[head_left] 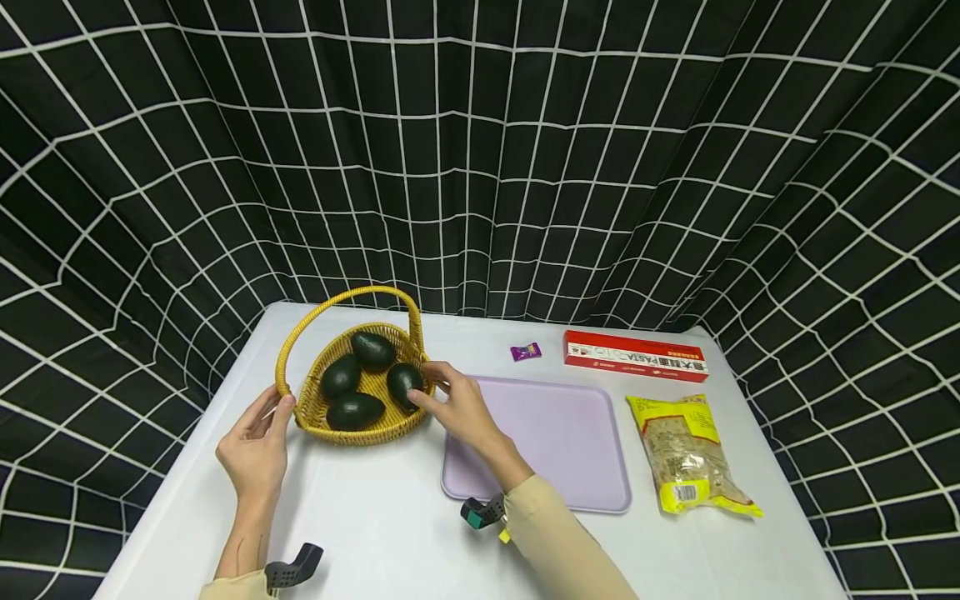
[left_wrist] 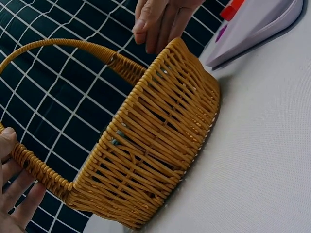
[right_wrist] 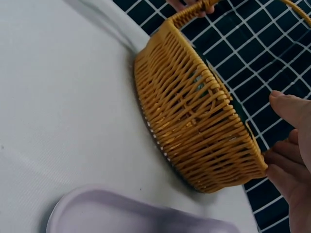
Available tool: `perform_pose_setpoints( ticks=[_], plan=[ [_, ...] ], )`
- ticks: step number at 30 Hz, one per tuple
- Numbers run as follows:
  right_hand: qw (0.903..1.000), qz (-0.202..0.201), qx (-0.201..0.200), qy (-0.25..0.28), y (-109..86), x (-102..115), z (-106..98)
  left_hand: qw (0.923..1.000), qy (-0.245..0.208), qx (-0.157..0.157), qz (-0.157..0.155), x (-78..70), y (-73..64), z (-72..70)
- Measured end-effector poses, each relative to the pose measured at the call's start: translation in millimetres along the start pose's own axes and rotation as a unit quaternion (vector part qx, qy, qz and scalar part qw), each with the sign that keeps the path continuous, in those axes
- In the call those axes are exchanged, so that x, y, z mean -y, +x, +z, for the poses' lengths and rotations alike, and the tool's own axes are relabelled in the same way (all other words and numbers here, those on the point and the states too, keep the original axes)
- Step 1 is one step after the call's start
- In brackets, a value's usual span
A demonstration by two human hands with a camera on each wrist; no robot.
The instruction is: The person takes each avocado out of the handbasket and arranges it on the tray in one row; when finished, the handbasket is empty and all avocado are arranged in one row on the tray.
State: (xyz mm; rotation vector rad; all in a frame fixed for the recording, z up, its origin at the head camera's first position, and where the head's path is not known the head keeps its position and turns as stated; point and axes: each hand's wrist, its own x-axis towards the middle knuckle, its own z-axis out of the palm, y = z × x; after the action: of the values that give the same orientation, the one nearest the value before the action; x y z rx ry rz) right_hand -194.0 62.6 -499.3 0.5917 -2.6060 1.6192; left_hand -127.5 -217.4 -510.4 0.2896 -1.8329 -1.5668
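Observation:
A yellow-brown wicker basket [head_left: 367, 437] with a tall arched handle stands on the white table, holding several dark green avocados [head_left: 356, 412]. At the basket's left end, my left hand [head_left: 257, 446] pinches the foot of the handle, its thumb in front and fingers behind in the left wrist view. My right hand [head_left: 461, 408] is at the opposite end, fingers touching the outside of the rim [right_wrist: 260, 155]. Its thumb [right_wrist: 286, 104] stands apart from the wicker and, in the head view, overlaps the edge of the rightmost avocado [head_left: 403, 382].
Right of the basket lies a pale purple tray [head_left: 555, 446], partly under my right forearm. Behind it are a small purple packet [head_left: 526, 352] and a red-and-white pasta box [head_left: 636, 356]. A yellow clear-fronted food bag [head_left: 686, 450] lies at the right. Black gridded curtains [head_left: 465, 167] surround the table.

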Motion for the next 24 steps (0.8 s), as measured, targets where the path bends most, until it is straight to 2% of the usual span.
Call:
perform_pose_setpoints(
  ticks=[6,24],
  plan=[
    [1.0,0.007,0.001,0.002,5.2,3.3,3.8,1.0,0.003,-0.001,-0.003,0.3,-0.5,0.1],
    [0.9978,0.025,0.01,-0.061,25.3,4.3,16.4,1.0,0.001,-0.006,0.007,1.1,0.0,1.8]
  ],
)
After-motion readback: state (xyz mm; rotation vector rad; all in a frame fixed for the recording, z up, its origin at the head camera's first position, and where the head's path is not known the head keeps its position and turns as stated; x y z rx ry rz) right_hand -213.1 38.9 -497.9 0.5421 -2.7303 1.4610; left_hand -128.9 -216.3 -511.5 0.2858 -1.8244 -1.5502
